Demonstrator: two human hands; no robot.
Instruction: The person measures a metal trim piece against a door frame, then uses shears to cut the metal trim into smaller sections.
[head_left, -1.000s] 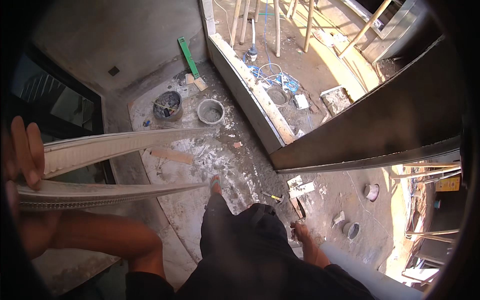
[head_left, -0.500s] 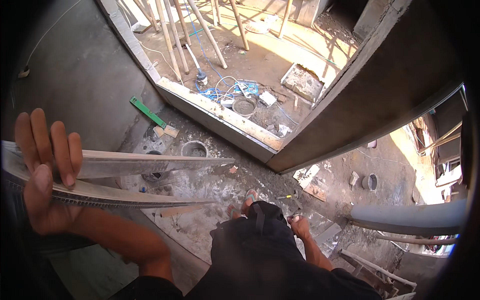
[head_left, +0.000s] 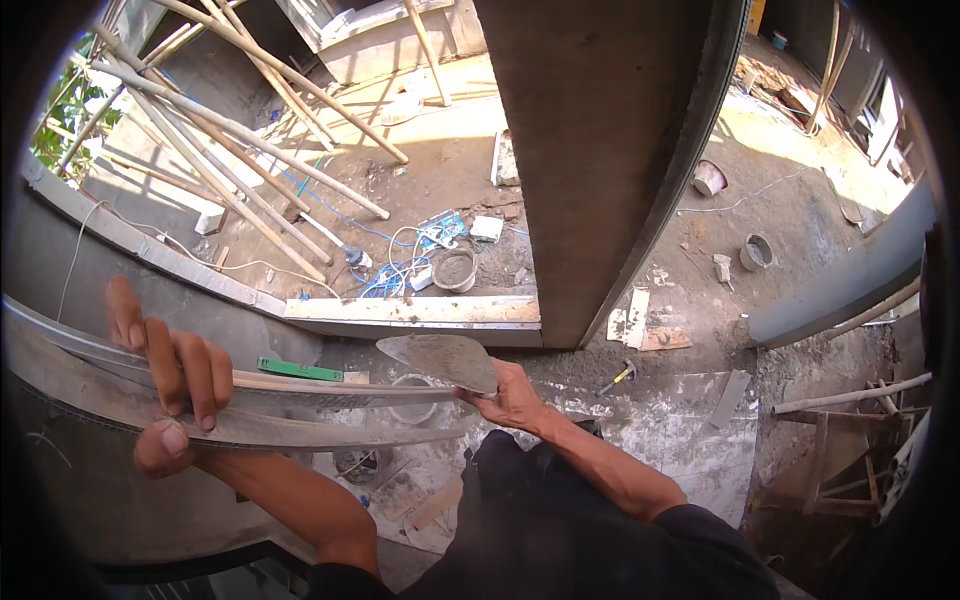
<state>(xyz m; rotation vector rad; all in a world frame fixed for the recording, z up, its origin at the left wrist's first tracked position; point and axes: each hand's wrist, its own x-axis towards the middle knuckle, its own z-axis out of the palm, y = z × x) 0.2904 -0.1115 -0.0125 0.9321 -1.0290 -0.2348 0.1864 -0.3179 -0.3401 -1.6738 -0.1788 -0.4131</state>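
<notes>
Long, narrow, pale grey-brown strips (head_left: pixel 330 392) run left to right between the hands, the left hand (head_left: pixel 172 375) clamped around them and the right hand (head_left: pixel 515 398), well apart, beside their right end, gripping a grey leaf-shaped metal trowel (head_left: pixel 445 360)

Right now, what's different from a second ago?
The right hand came up and leftward, near the ends of the long strips. A trowel now shows in it; whether it held that earlier is unclear. The view swung right. The left hand still grips the long strips; the green level stays put.
</notes>
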